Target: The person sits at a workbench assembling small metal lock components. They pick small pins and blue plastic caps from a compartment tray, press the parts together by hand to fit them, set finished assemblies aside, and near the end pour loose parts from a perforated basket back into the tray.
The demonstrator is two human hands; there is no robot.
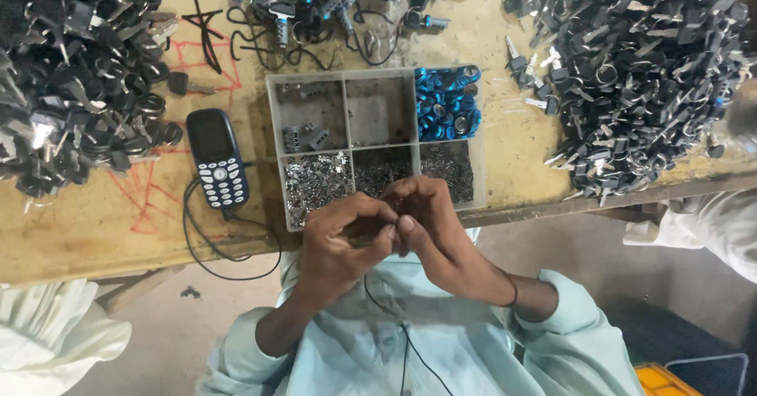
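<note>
Both hands are meeting just below the tray (272, 151). Left hand (339, 242) and right hand (430, 222) are pinching closed on a small part, mostly hidden.

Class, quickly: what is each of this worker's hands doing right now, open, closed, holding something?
Left hand: fingers curled shut, pinching something too small to identify.
Right hand: curled shut against the left hand; its contents are hidden.
</note>
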